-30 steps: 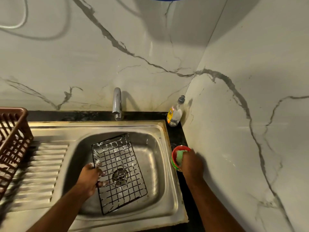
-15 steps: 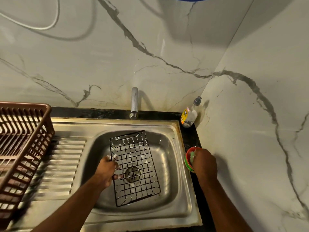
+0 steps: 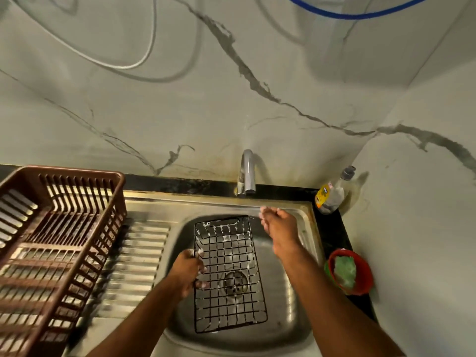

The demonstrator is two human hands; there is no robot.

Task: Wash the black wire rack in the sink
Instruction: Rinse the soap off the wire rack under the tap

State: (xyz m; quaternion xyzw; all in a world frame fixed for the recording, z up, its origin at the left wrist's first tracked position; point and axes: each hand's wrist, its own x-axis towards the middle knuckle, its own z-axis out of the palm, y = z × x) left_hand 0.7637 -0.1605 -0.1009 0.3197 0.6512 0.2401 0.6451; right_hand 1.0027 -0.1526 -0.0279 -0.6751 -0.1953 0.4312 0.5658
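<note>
**Right hand off the sponge bowl, up at the tap**

Since a moment ago my right hand (image 3: 279, 224) has left the red bowl (image 3: 360, 273) and swung up and left across the basin, and now it hangs just below the tap (image 3: 247, 173), over the back rim of the sink (image 3: 296, 313). Forearm stretched out long from the lower right, wrist straight, fingers loosely spread and pointing toward the spout, soap suds white on the tips. Nothing in that hand; it's open.

My left hand (image 3: 189, 270) is down in the basin, forearm coming in from the bottom left, fingers curled tight around the left edge of the black wire rack (image 3: 229, 274). Suds on those knuckles too. Rack lies in the sink bowl, tipped a little, far end raised toward the tap, foam clinging to the upper wires, drain showing through the grid.

Green sponge (image 3: 345, 270) sits in the red bowl on the dark counter (image 3: 332, 228), right of the sink. Soap bottle (image 3: 332, 193) stands in the corner. Brown dish basket (image 3: 51, 240) is on the drainboard to the left.
</note>
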